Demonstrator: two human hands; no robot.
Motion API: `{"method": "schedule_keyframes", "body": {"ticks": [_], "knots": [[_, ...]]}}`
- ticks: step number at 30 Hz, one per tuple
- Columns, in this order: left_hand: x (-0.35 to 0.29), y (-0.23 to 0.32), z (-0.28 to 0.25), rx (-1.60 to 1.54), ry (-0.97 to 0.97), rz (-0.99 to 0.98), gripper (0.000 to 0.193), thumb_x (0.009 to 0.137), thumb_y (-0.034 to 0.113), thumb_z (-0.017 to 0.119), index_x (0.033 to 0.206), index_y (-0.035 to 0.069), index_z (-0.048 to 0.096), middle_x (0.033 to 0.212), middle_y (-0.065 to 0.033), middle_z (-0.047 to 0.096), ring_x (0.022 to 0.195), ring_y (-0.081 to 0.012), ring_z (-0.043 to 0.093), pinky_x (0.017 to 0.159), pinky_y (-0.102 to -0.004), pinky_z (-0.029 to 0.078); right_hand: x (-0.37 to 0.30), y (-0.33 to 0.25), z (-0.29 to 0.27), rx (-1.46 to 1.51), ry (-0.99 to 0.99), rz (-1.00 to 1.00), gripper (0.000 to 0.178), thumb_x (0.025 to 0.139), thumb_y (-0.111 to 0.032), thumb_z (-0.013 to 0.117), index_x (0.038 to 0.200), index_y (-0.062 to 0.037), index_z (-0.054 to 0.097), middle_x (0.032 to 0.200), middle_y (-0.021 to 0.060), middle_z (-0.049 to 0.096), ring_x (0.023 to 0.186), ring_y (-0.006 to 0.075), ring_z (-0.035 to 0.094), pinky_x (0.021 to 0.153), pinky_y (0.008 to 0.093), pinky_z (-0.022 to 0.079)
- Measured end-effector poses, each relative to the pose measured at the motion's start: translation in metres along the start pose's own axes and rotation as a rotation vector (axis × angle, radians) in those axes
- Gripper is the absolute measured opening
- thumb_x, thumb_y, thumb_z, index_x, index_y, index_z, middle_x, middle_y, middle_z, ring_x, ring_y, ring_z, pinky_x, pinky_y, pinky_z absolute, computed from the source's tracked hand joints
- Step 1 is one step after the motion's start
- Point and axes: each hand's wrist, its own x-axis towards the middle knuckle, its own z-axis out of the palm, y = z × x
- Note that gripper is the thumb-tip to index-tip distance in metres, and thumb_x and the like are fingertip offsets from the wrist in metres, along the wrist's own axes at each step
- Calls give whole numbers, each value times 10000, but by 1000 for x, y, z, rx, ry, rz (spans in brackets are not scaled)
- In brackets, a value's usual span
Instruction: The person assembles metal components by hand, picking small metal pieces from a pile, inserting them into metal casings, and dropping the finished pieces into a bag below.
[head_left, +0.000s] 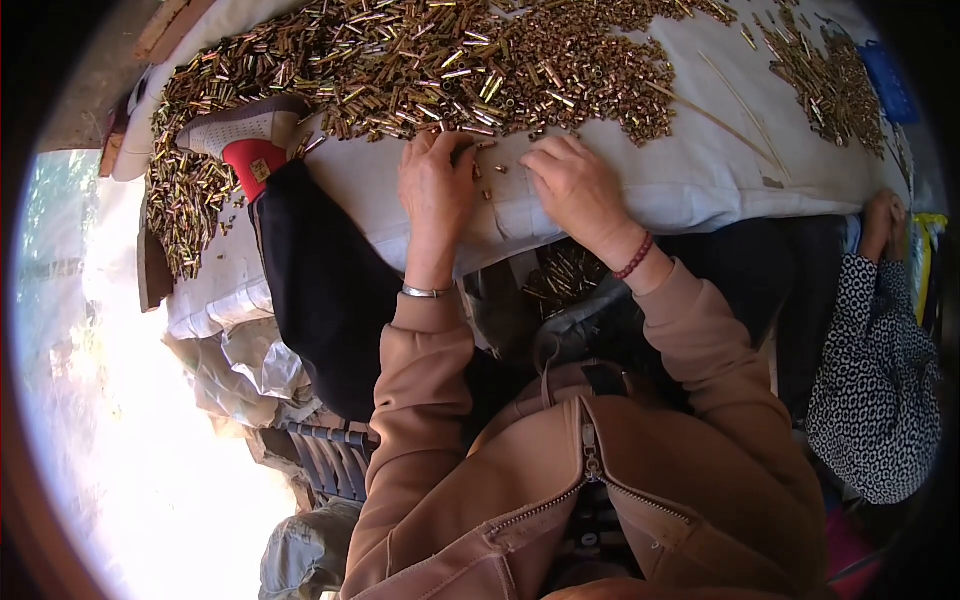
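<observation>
Curling above desk (690,185) by near edge, L hand (437,185) & R hand (580,190): fingers bunched, can't tell if either grip pinches anything. Loose metal pcs (487,194) btwn; brass-col. pile (520,85) beyond, out to left edge.

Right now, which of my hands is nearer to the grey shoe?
Left. Your left hand is to the right of the grey shoe, apart from it, beside the metal pieces. Your right hand is farther right, beyond the left one.
</observation>
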Motion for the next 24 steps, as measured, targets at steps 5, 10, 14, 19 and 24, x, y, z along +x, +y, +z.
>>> {"method": "schedule_keyframes", "body": {"ticks": [5,10,14,19,24], "knots": [[-1,-1,1,-13,39,24,95,708,127,637,796,96,621,844,-78,564,791,-276,527,675,-374,421,1,0,-3,49,35,36,82,739,-54,580,820,-44,591,822,63,568,778,233,556,672,309,466],[-9,6,0,-127,81,22,142,735,85,626,874,69,605,794,-81,591,734,-250,563,658,-320,443,4,1,-8,714,51,388,87,791,-62,568,861,-18,597,775,3,576,704,56,533,637,205,438],[-23,26,-6,-734,8,-231,86,789,66,597,872,50,608,781,-49,603,774,-166,581,652,-253,447,5,-1,-14,1097,-1,533,101,782,-49,582,872,-4,599,797,-2,583,705,58,537,646,202,444],[-40,32,-11,-1201,-317,-367,214,832,77,575,1035,12,553,928,-44,603,810,-107,575,675,-219,454,3,-17,-15,1270,-30,479,98,786,-67,606,848,9,617,759,-4,597,665,43,533,605,180,437],[-39,32,-19,-1555,-277,-633,340,833,60,562,1160,42,474,859,-33,591,795,-135,611,679,-223,513,6,-16,-27,1393,-62,590,167,808,-144,598,876,7,583,742,19,568,671,83,514,647,207,423]]}}
